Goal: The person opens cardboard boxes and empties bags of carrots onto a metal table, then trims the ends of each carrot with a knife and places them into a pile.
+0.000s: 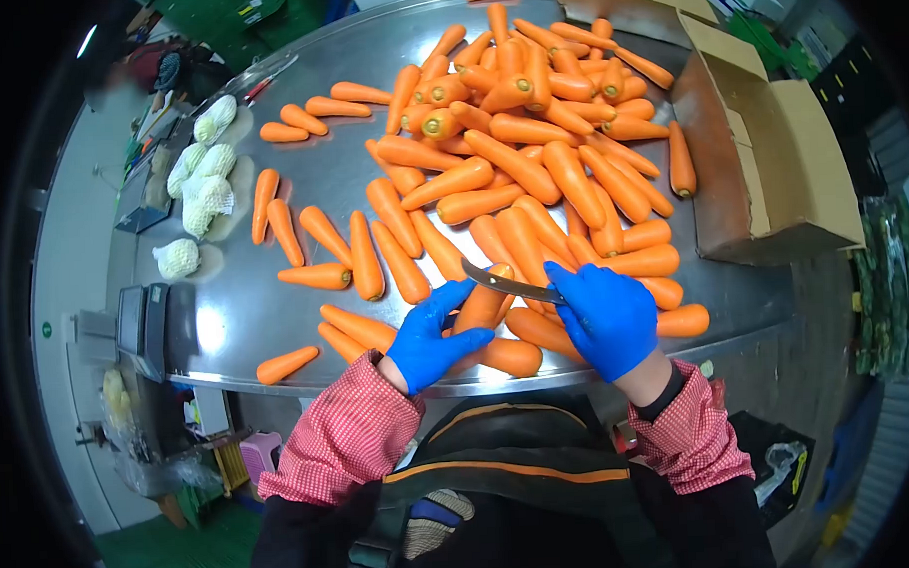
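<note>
Steel table (265,301): R hand (608,319) tight round knife (499,280).

Place: a produce packing workshop.
Table: a long stainless steel table (246,321) fills the middle of the frame, heaped with loose carrots (515,162).
Packing: open cardboard boxes (771,163) stand at the right edge; white foam net sleeves (211,192) lie at upper left.
Floor: painted green floor (154,555), lower left.

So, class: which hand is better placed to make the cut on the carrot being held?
Likely right. The right hand grips the knife, blade over the carrot; the left hand only steadies it.
</note>
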A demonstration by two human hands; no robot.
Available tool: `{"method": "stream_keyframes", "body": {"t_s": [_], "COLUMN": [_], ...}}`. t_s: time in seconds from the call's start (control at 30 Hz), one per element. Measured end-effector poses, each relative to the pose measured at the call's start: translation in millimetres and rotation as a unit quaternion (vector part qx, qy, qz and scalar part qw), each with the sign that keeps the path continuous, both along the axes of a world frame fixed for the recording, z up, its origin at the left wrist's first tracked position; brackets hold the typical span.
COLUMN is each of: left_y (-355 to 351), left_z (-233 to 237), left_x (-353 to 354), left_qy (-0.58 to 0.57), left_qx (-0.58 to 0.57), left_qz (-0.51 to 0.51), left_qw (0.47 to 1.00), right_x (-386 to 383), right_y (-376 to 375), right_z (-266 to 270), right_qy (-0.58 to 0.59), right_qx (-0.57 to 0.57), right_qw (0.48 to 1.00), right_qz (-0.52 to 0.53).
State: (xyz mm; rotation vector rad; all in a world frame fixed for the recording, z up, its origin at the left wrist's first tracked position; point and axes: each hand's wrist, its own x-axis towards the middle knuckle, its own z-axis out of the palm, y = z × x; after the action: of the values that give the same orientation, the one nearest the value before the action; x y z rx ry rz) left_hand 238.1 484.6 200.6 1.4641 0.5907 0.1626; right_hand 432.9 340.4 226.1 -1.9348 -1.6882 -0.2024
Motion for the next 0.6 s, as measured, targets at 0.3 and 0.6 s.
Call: {"method": "stream_keyframes", "body": {"t_s": [0.3, 0.6], "left_y": [-14, 2], "left_z": [10, -12], "left_x": [17, 23], "left_qy": [-0.011, -0.207], "left_qx": [0.005, -0.451], "left_qz": [-0.035, 0.232], "left_qw": [0.999, 0.837], "right_x": [17, 18], "right_y": [-9, -33], "right_z": [-11, -58], "right_qy": [-0.035, 0.207], "right_qx": [-0.018, 0.036], "right_qw": [0.999, 0.976], "right_qz": [-0.021, -0.061]}}
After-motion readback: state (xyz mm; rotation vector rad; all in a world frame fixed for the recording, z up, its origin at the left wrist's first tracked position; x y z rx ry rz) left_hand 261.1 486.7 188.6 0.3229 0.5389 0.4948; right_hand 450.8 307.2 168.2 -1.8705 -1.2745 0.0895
